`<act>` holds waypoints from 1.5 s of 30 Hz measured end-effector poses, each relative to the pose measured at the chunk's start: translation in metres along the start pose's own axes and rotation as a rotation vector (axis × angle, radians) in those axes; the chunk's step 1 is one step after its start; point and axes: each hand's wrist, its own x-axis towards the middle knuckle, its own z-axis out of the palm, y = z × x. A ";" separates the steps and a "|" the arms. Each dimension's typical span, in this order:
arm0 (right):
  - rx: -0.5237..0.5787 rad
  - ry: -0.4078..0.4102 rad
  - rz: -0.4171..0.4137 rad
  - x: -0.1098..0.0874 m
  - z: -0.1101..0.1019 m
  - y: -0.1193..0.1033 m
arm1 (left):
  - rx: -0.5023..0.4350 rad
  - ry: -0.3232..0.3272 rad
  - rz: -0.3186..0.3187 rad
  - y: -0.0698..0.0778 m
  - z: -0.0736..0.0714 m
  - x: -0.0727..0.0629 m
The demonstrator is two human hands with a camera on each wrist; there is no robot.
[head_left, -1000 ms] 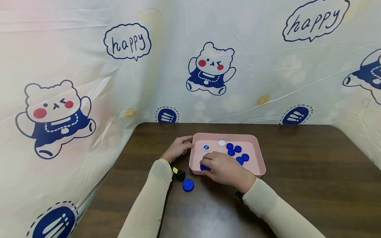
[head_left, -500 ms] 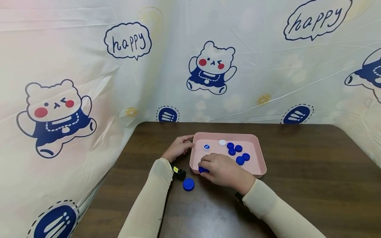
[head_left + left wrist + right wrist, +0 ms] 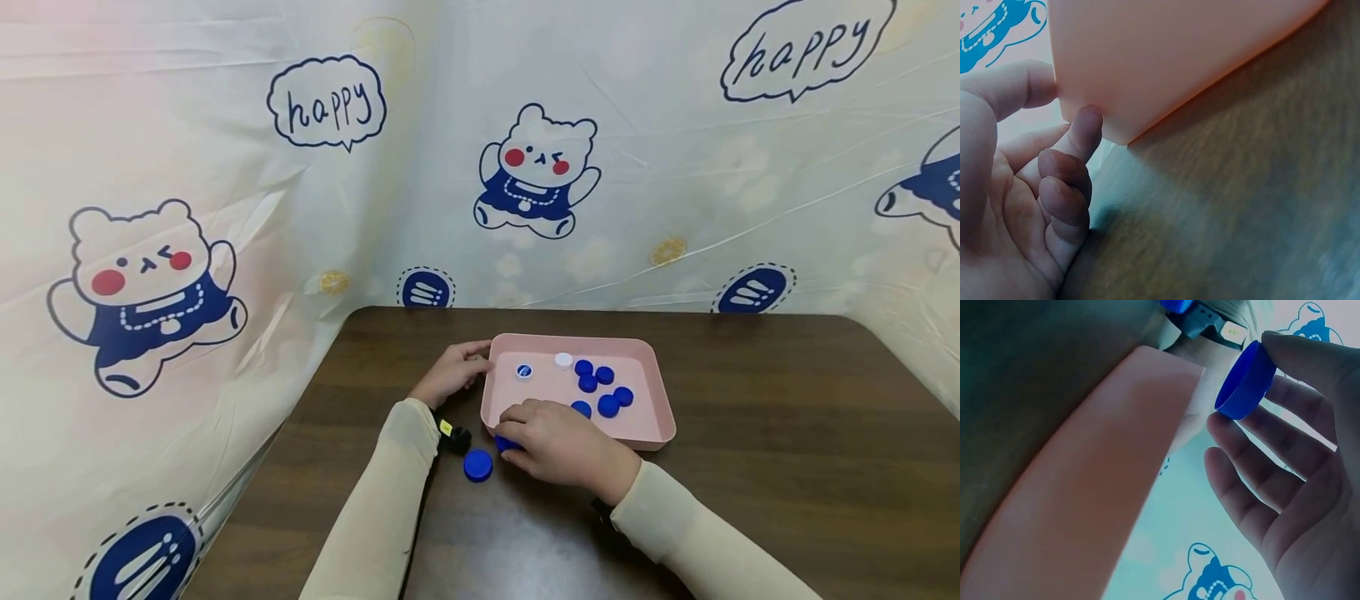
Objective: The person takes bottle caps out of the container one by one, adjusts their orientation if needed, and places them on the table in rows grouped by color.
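Observation:
My right hand point(image 3: 555, 437) pinches a blue bottle cap point(image 3: 1246, 381) between thumb and fingers. In the head view this cap shows at the near left corner of a pink tray point(image 3: 656, 417); the right wrist view shows it tilted, apart from the tray wall. My left hand point(image 3: 452, 372) touches the outside of the tray's left end with thumb and fingertips, its other fingers loosely bent. Inside the tray lie several blue caps point(image 3: 608, 406), a white cap point(image 3: 563, 360) and a white disc with a blue print point(image 3: 524, 372). Part of the tray's near side is hidden by my right hand.
Another blue cap point(image 3: 477, 466) lies on the dark wooden table point(image 3: 765, 467), in front of the tray and close to my left wrist. A black wrist strap device point(image 3: 456, 438) sits on that wrist. A printed curtain point(image 3: 637, 200) hangs behind the table.
My right hand has moved towards me and slightly left, carrying the blue cap from inside the tray to its near rim. A blue cap formerly behind the hand now shows. My left hand stays put.

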 end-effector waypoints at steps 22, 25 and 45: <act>0.013 -0.014 -0.046 -0.007 0.016 -0.006 | 0.025 -0.008 -0.009 0.001 0.002 0.002; 0.014 -0.027 -0.042 -0.007 0.017 -0.007 | 0.022 -0.008 -0.006 0.001 0.002 0.002; 0.022 -0.069 -0.046 -0.005 0.022 -0.005 | 0.024 -0.012 0.004 0.000 0.000 0.002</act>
